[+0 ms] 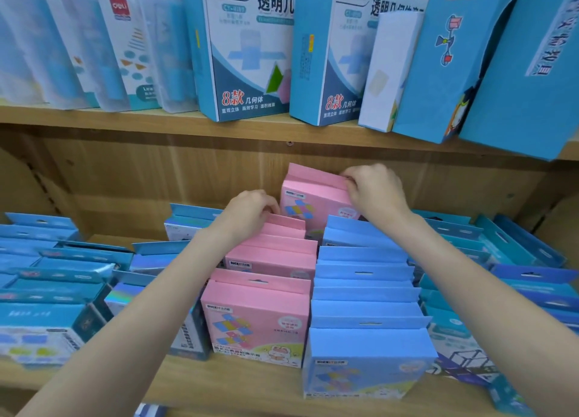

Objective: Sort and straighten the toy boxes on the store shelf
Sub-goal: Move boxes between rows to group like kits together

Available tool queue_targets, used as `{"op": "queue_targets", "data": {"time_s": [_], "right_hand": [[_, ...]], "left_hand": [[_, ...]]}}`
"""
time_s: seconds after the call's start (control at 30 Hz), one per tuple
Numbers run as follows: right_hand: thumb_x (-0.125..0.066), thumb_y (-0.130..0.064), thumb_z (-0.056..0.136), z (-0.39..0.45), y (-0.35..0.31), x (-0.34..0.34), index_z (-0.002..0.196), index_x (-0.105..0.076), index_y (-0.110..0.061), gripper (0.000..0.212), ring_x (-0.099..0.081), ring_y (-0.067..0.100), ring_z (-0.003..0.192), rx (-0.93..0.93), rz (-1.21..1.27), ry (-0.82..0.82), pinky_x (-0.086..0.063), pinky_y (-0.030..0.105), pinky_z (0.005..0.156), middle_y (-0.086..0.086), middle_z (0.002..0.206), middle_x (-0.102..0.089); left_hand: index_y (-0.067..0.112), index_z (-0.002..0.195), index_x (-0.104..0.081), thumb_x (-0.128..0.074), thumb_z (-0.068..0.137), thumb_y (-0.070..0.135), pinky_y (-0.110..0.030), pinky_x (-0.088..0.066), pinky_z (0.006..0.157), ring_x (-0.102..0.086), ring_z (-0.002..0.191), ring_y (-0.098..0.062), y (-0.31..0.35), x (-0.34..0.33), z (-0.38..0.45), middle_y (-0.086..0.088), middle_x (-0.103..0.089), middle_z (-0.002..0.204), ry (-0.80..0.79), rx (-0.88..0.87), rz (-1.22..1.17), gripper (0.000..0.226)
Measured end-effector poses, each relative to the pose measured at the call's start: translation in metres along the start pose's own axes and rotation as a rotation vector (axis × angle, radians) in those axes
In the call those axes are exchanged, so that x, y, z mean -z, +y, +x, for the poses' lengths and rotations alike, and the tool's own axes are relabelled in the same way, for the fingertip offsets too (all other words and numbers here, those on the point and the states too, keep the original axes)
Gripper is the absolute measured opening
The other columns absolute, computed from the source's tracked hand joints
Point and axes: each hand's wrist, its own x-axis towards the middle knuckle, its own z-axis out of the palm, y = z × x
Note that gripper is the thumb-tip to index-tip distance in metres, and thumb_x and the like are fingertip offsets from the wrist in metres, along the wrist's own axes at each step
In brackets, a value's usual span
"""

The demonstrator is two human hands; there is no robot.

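Our right hand has its fingers curled and pinched on the top right edge of the rearmost pink box, which stands raised and tilted at the back of the lower shelf, higher than the others in its file; our left hand has its fingers curled over the top flaps of the pink row just in front of that box, thumb hidden, so we cannot tell how firm the hold is. Around: the blue row runs just right of the pink row, touching it, its front box at the shelf lip; darker blue and teal boxes crowd farther right; holographic blue boxes lie in loose files to the left, some askew; the upper shelf board hangs above the hands, carrying tall blue-and-white boxes and leaning blue cartons that overhang its edge. Both forearms reach in from below, left from lower left, right from lower right, wrists bent down. The pink boxes are flat, with hang-tab flaps up, a coloured net of squares printed on the face; the front pink box shows a small cartoon figure.
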Motion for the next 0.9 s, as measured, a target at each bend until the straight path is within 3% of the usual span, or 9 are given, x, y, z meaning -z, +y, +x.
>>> {"op": "queue_targets", "data": {"time_s": [0.1, 0.2, 0.33, 0.43, 0.53, 0.7, 0.83, 0.9], "right_hand": [[-0.045, -0.002, 0.085, 0.012, -0.030, -0.018, 0.100, -0.067, -0.010, 0.027, -0.063, 0.038, 0.090, 0.025, 0.037, -0.085, -0.053, 0.045, 0.078, 0.017, 0.096, -0.069], [-0.045, 0.002, 0.084, 0.019, -0.047, -0.039, 0.099, -0.066, -0.009, 0.029, -0.063, 0.038, 0.093, 0.019, 0.069, -0.201, -0.053, 0.046, 0.079, 0.017, 0.099, -0.068], [-0.044, 0.003, 0.084, 0.013, -0.051, -0.050, 0.115, -0.058, -0.011, 0.036, -0.059, 0.037, 0.102, 0.067, 0.197, -0.407, -0.049, 0.046, 0.087, 0.019, 0.112, -0.063], [-0.047, -0.002, 0.087, 0.002, -0.040, -0.031, 0.117, -0.057, -0.011, 0.033, -0.059, 0.030, 0.106, 0.044, 0.258, -0.378, -0.048, 0.043, 0.092, 0.015, 0.114, -0.064], [-0.049, -0.001, 0.088, -0.018, -0.015, 0.003, 0.117, -0.058, -0.009, 0.031, -0.058, 0.022, 0.109, -0.026, 0.277, -0.307, -0.043, 0.028, 0.097, 0.009, 0.116, -0.064], [-0.049, -0.004, 0.091, -0.079, 0.031, 0.064, 0.104, -0.065, -0.010, 0.021, -0.059, 0.013, 0.093, -0.231, 0.357, -0.176, -0.041, 0.009, 0.076, 0.001, 0.097, -0.065], [-0.046, 0.000, 0.092, -0.126, 0.056, 0.088, 0.104, -0.064, -0.007, 0.023, -0.058, 0.017, 0.094, -0.341, 0.319, -0.171, -0.041, 0.022, 0.076, 0.001, 0.096, -0.063], [-0.045, 0.000, 0.092, -0.140, 0.070, 0.096, 0.106, -0.063, -0.007, 0.024, -0.057, 0.018, 0.096, -0.404, 0.282, -0.164, -0.039, 0.024, 0.082, 0.003, 0.099, -0.063]], "left_hand": [[0.012, 0.108, -0.064, -0.048, 0.084, -0.002, -0.031, -0.041, 0.088, -0.053, 0.105, -0.029, 0.000, 0.002, -0.006, -0.011, -0.056, 0.111, 0.034, -0.005, -0.080, 0.032], [0.007, 0.111, -0.062, -0.052, 0.087, 0.005, -0.030, -0.039, 0.082, -0.054, 0.094, -0.031, -0.003, 0.007, -0.021, -0.014, -0.054, 0.108, 0.118, 0.021, -0.126, 0.026], [0.009, 0.109, -0.062, -0.055, 0.087, 0.010, -0.038, -0.042, 0.085, -0.053, 0.086, -0.028, -0.013, 0.008, -0.041, -0.011, -0.055, 0.109, 0.099, 0.011, -0.120, 0.023], [0.009, 0.109, -0.062, -0.054, 0.088, 0.013, -0.039, -0.041, 0.088, -0.055, 0.094, -0.029, -0.016, 0.005, -0.046, -0.012, -0.056, 0.110, 0.060, 0.017, -0.134, 0.022], [0.009, 0.110, -0.061, -0.051, 0.091, 0.021, -0.040, -0.040, 0.090, -0.055, 0.100, -0.030, -0.011, 0.006, -0.045, -0.011, -0.058, 0.113, 0.066, 0.026, -0.148, 0.025], [0.021, 0.116, -0.058, -0.026, 0.082, 0.060, -0.041, -0.028, 0.102, -0.048, 0.112, -0.016, 0.020, 0.008, -0.071, 0.005, -0.058, 0.119, 0.076, -0.241, -0.139, 0.061], [0.019, 0.126, -0.050, -0.018, 0.082, 0.060, -0.039, -0.024, 0.104, -0.044, 0.121, -0.019, 0.036, -0.009, -0.080, 0.001, -0.052, 0.130, -0.046, -0.294, -0.023, 0.069], [0.015, 0.124, -0.052, -0.027, 0.091, 0.050, -0.040, -0.030, 0.100, -0.048, 0.117, -0.022, 0.036, -0.013, -0.073, -0.002, -0.054, 0.127, -0.022, -0.290, -0.009, 0.054]]}}
